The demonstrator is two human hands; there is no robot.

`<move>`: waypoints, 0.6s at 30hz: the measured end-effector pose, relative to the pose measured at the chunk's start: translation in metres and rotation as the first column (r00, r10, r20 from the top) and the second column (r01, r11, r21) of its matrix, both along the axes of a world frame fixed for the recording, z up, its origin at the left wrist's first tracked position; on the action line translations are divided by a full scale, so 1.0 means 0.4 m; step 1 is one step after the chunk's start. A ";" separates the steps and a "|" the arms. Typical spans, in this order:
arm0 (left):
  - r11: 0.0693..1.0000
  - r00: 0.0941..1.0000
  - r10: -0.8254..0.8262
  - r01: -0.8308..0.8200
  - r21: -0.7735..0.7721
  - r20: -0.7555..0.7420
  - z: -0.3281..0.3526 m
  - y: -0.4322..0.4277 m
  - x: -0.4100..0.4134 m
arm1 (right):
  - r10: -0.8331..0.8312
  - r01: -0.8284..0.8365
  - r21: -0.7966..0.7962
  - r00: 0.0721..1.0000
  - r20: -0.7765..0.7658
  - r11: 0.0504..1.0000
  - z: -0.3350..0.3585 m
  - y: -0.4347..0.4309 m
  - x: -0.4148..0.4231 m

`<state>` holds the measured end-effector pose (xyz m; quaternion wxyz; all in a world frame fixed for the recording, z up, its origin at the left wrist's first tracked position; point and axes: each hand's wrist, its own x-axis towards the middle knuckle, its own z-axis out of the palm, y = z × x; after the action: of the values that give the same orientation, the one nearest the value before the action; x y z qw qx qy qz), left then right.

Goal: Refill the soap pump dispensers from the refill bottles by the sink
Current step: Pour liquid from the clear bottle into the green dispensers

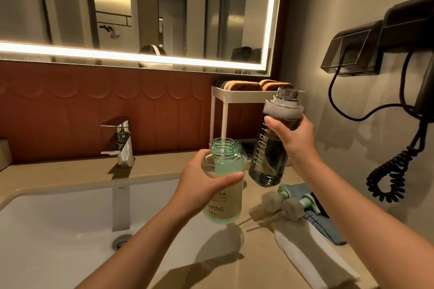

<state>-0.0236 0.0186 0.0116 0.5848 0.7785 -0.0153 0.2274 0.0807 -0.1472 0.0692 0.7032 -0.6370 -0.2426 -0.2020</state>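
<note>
— What is nearest to us?
— The left forearm (145,237) and the right forearm (352,206) come in from the lower edge. A white cloth (312,256) lies between them on the surface (164,166), with a blue cloth (328,225) just beside it.

— And the hands?
— The left hand (206,185) holds the green dispenser bottle (223,195) upright in the air, above the right edge of the sink (58,230). Its fingers (225,179) are curled around the upper body of the bottle. The neck is open, with no pump on it. The right hand (293,141) grips the dark refill bottle (267,162) under its grey collar, thumb in front. This bottle is a little tilted, its open mouth up, and its base is just beside the green one.

— Where are the pumps?
— Some pump heads (291,206), grey and green, lie on the surface under the right wrist.

— And farther back?
— A tap (121,141), then a white rack (234,96) carrying sponges (244,85), a lit mirror (152,7), and a hair dryer (411,30) on the right wall.
</note>
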 end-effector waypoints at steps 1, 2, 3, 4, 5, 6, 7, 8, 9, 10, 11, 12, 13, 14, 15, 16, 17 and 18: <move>1.000 1.000 -0.007 0.007 0.005 -0.018 -0.010 0.000 -0.017 | 0.016 -0.016 -0.003 1.000 0.000 1.000 0.002 -0.004 -0.021; 1.000 0.999 -0.012 0.013 0.009 -0.033 -0.022 -0.001 -0.034 | 0.028 -0.028 -0.008 1.000 0.000 1.000 0.000 -0.008 -0.042; 1.000 0.999 -0.017 0.018 0.008 -0.043 -0.035 -0.002 -0.046 | 0.044 -0.044 -0.010 0.999 0.000 0.999 -0.002 -0.010 -0.058; 1.000 0.998 -0.018 0.018 0.005 -0.055 -0.047 -0.005 -0.069 | 0.056 -0.056 -0.017 0.998 -0.008 0.998 -0.008 -0.015 -0.083; 1.000 0.998 -0.016 0.016 0.006 -0.064 -0.058 -0.007 -0.081 | 0.064 -0.064 -0.026 0.998 -0.015 0.998 -0.015 -0.017 -0.098; 1.000 0.997 -0.013 0.014 0.008 -0.071 -0.071 -0.011 -0.096 | 0.066 -0.067 -0.047 0.998 -0.018 0.997 -0.025 -0.022 -0.115; 1.000 0.997 -0.008 0.009 0.012 -0.077 -0.080 -0.015 -0.109 | 0.068 -0.069 -0.073 0.998 -0.019 0.995 -0.035 -0.025 -0.131; 1.000 0.997 -0.010 0.011 0.013 -0.082 -0.085 -0.019 -0.124 | 0.074 -0.075 -0.094 0.997 -0.021 0.993 -0.044 -0.029 -0.148; 1.000 0.996 -0.014 0.015 0.010 -0.088 -0.092 -0.025 -0.139 | 0.076 -0.078 -0.106 0.997 -0.024 0.991 -0.055 -0.034 -0.163; 1.000 0.996 -0.019 0.020 0.011 -0.091 -0.098 -0.027 -0.149 | 0.079 -0.081 -0.116 0.997 -0.020 0.990 -0.062 -0.039 -0.173; 1.000 0.995 -0.022 0.024 0.020 -0.093 -0.104 -0.031 -0.161 | 0.080 -0.082 -0.130 0.997 -0.021 0.988 -0.071 -0.045 -0.187; 0.999 0.995 -0.023 0.026 0.032 -0.093 -0.111 -0.033 -0.172 | 0.078 -0.081 -0.150 0.997 -0.026 0.985 -0.078 -0.051 -0.201; 0.999 0.996 -0.027 0.031 0.042 -0.089 -0.117 -0.035 -0.180 | 0.077 -0.080 -0.165 0.997 -0.029 0.983 -0.084 -0.057 -0.212; 0.998 0.996 -0.031 0.035 0.047 -0.088 -0.127 -0.037 -0.190 | 0.077 -0.082 -0.176 0.996 -0.034 0.981 -0.092 -0.064 -0.225; 0.998 0.996 -0.032 0.036 0.047 -0.089 -0.134 -0.039 -0.196 | 0.082 -0.088 -0.178 0.996 -0.039 0.980 -0.097 -0.070 -0.236; 0.998 0.995 -0.030 0.034 0.049 -0.090 -0.141 -0.041 -0.203 | 0.087 -0.094 -0.176 0.995 -0.047 0.980 -0.102 -0.076 -0.248; 0.998 0.995 -0.028 0.033 0.052 -0.091 -0.147 -0.044 -0.208 | 0.091 -0.099 -0.172 0.994 -0.054 0.980 -0.106 -0.080 -0.260; 0.998 0.996 -0.028 0.033 0.058 -0.088 -0.152 -0.046 -0.213 | 0.091 -0.100 -0.174 0.994 -0.056 0.980 -0.110 -0.084 -0.270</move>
<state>-0.1088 0.0000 -0.0493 0.5649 0.8044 -0.0084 0.1836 -0.0272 -0.1810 0.0253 0.6585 -0.6891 -0.2730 -0.1304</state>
